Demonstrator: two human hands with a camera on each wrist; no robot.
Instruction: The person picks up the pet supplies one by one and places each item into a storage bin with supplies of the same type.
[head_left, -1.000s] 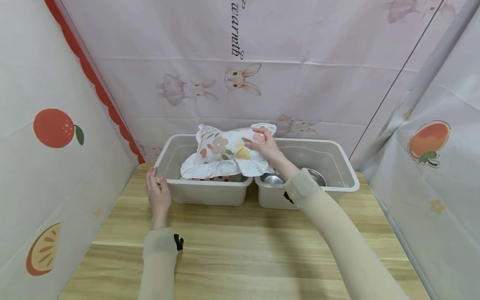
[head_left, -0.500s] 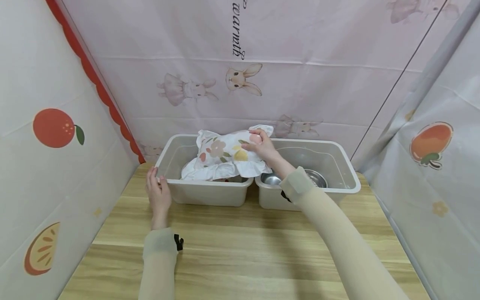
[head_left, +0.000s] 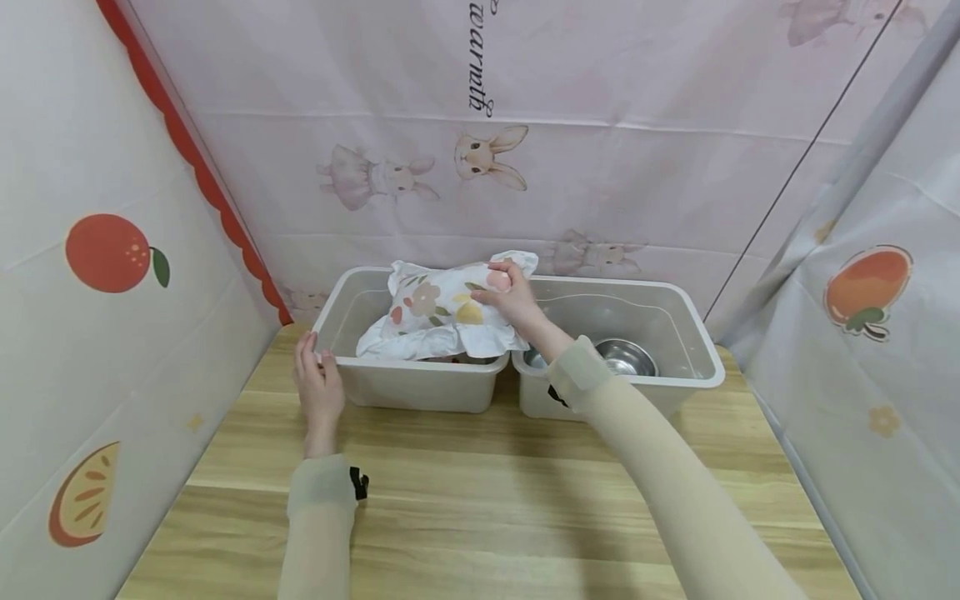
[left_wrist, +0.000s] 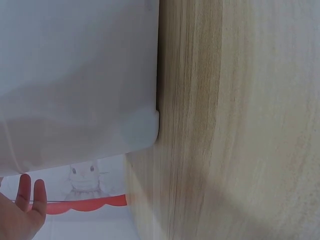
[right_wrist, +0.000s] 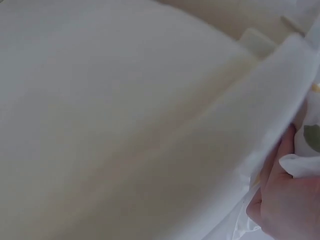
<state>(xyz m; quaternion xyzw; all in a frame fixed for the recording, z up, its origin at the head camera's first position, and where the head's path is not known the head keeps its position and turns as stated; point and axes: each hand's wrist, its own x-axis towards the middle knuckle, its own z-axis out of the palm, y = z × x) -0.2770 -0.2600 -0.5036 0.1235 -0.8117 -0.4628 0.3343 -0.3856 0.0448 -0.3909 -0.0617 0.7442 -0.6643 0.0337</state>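
Note:
My right hand (head_left: 517,304) grips the right end of a small white ruffled pillow (head_left: 427,310) with a floral print. The pillow lies tilted over the left plastic bin (head_left: 420,387), its ruffle near the front rim. In the right wrist view, white fabric fills most of the frame, with part of the right hand (right_wrist: 290,205) at the lower right. At the left bin's front left corner, my left hand (head_left: 320,387) touches the rim with fairly straight fingers. The left wrist view shows its fingers (left_wrist: 39,197) beside the bin wall (left_wrist: 80,90).
A second bin (head_left: 637,304) stands to the right, separated by a narrow gap, with a metal bowl (head_left: 626,357) inside and another partly hidden. Both bins stand on the wooden table (head_left: 465,500), against a printed curtain (head_left: 600,167). Something is partly visible beneath the pillow.
My right hand has moved left and slightly down with the pillow, which sits lower in the left bin. More of the metal bowl shows. The left hand stays at the corner.

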